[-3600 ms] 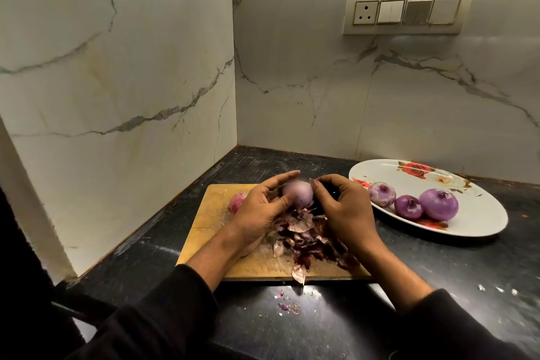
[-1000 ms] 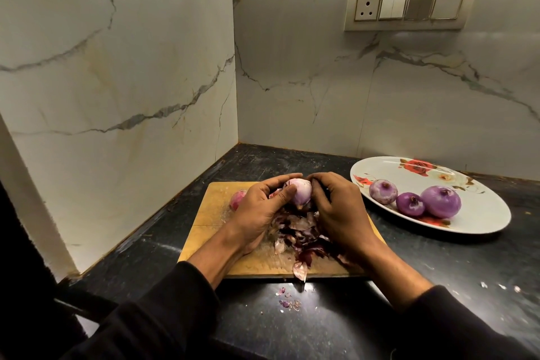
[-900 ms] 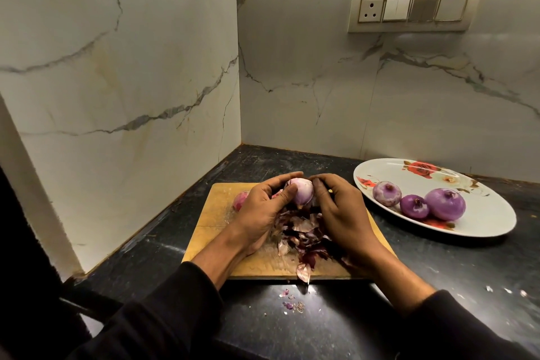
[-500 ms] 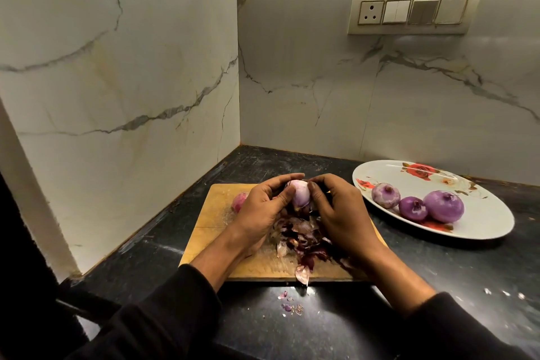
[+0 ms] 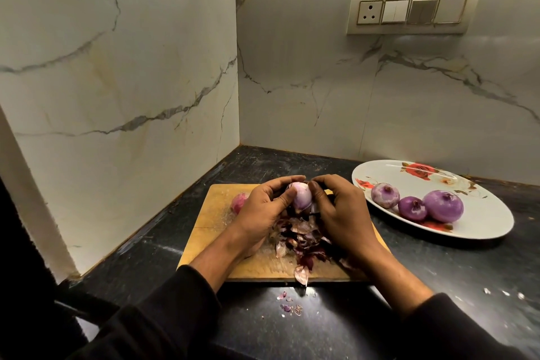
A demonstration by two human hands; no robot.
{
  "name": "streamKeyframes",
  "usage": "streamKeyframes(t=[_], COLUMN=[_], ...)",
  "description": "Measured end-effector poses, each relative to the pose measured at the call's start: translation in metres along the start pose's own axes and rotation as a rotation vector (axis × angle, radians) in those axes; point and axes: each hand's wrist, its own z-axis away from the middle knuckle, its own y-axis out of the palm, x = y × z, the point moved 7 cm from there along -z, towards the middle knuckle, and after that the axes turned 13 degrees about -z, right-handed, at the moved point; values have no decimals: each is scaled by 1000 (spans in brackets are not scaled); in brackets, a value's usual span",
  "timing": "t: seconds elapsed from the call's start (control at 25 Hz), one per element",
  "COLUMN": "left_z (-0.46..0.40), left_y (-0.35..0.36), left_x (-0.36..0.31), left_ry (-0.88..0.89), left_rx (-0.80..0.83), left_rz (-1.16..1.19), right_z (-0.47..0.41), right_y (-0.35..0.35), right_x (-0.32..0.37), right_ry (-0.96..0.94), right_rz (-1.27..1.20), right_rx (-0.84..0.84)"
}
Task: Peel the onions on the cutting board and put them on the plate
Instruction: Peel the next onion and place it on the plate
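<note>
Now, with your left hand (image 5: 260, 207) gripping the onion (image 5: 302, 199), keep your right hand (image 5: 340, 207) pinching skin off over the board (image 5: 216, 213).

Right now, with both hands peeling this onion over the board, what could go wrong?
1. The onion is held above the cutting board by the left hand and right hand; it could slip and roll off.
2. The peel pile overhangs the near edge, so more scraps may fall onto the counter.
3. The unpeeled onion behind the left hand might get nudged.
</note>
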Motion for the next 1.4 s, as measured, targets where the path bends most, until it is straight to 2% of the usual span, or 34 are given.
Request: streamKeyframes(t=[0.28, 0.44, 0.64, 0.88, 1.16, 1.28, 1.4], left_z=[1, 1, 2, 2, -1, -2, -2], left_y=[0, 2, 0, 0, 0, -3, -4], left_x=[-3, -4, -7, -7, -7, -3, -1], left_ry=[44, 36, 33, 65, 32, -12, -40], left_rx=[-11, 1, 10, 1, 1, -3, -21], left_rz=[-105, -67, 27, -32, 164, 262, 274], right_z=[-1, 0, 0, 1, 0, 0, -1], right_y=[-1, -1, -1, -2, -7, -11, -13], right_x=[-1, -12, -14, -4, -11, -21, -19], right_ry=[23, 129, 202, 93, 178, 297, 224], right_rz=[48, -11, -195, -12, -123, -281, -138], right_rx=[-34, -64, 20, -49, -155, -179, -115])
